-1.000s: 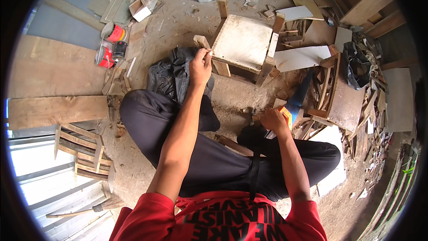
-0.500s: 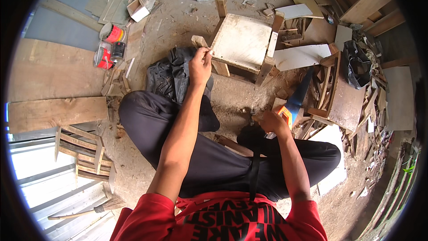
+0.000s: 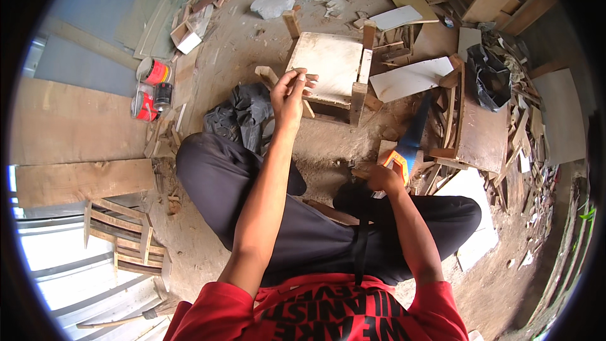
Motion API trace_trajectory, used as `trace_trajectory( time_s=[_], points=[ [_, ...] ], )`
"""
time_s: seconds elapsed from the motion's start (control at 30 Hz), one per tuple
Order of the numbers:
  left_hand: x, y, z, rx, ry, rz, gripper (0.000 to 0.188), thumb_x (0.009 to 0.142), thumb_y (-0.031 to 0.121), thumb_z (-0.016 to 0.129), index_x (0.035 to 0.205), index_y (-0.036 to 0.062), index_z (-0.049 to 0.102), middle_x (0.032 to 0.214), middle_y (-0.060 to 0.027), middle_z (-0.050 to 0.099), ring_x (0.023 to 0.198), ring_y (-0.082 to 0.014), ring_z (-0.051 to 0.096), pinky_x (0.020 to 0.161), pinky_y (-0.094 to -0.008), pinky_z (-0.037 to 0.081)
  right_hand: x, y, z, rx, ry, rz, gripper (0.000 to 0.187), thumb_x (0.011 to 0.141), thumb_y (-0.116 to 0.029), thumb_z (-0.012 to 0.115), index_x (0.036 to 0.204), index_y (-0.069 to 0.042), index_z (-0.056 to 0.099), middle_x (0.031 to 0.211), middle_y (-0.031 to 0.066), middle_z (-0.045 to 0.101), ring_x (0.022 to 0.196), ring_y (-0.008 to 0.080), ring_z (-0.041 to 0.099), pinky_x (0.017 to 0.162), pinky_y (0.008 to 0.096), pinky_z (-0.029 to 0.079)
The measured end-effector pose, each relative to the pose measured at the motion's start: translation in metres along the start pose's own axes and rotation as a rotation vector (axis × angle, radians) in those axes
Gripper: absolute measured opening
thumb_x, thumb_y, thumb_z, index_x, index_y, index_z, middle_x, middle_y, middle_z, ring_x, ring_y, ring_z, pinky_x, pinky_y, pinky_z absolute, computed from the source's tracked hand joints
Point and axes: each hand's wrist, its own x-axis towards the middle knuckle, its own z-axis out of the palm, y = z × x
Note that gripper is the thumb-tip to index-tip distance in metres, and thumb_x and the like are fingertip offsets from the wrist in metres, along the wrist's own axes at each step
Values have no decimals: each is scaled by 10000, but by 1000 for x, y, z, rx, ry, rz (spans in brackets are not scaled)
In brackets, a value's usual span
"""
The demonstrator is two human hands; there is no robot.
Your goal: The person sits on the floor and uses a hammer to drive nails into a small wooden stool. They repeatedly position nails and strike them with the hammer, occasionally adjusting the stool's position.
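My left hand (image 3: 288, 98) is raised at the near left corner of a small wooden stool (image 3: 329, 63) with a pale panel and posts at its corners. Its thumb and forefinger are pinched, the other fingers loosely bent; what they hold, if anything, is too small to name. My right hand (image 3: 384, 180) is curled low by my crossed legs, against the orange handle of a handsaw (image 3: 415, 132). The saw's dark blade points away over the ground. What the right fingers close around is hidden; a small dark thing shows just beyond them.
A black plastic sheet (image 3: 237, 117) lies left of the stool. Paint cans (image 3: 153, 71) stand farther left. To the right are a white board (image 3: 413, 79), a wooden frame with a panel (image 3: 483, 136), a black bag (image 3: 489, 76) and heaped wood scraps.
My left hand's outer fingers have loosened and spread a little while it stays by the stool's corner. The view has shifted slightly; my right hand and the saw keep their places.
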Motion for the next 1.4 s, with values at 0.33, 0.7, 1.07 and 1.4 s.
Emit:
trace_trajectory(
  time_s=[0.33, 0.7, 1.07, 1.4],
  points=[
    [-22, 26, 70, -30, -208, 26, 257, 1025, 134, 572, 1208, -32, 646, 872, -12, 635, 745, -67, 571, 663, -220, 480, -31, 33, -21, -12, 114, -93, 254, 804, -194, 623, 914, 10, 727, 968, 238, 717, 952, 364, 704, 815, 451, 557],
    [-65, -9, 178, 38, -423, -272, 366, 991, 41, 580, 1349, -13, 524, 962, -76, 704, 838, -120, 663, 734, -249, 527, -200, 74, -27, 952, 635, 22, 339, 977, -249, 614, 1144, 46, 622, 772, 152, 631, 690, 218, 615, 645, 368, 482],
    [-80, -42, 284, -112, -550, -593, 196, 933, 125, 653, 1104, 99, 560, 979, -70, 670, 871, -188, 679, 782, -340, 556, -195, 95, -22, 1709, 969, -356, 188, 980, -112, 592, 1123, -44, 490, 723, -12, 485, 506, 72, 483, 416, 249, 398],
    [-85, -125, 363, 60, -613, -392, 251, 917, 87, 663, 1158, 62, 599, 918, -13, 685, 755, -94, 639, 625, -238, 512, -169, 145, 6, 1315, 1312, 329, 373, 971, -334, 645, 1031, 30, 592, 725, 84, 601, 661, 167, 577, 623, 341, 478]
  ],
)
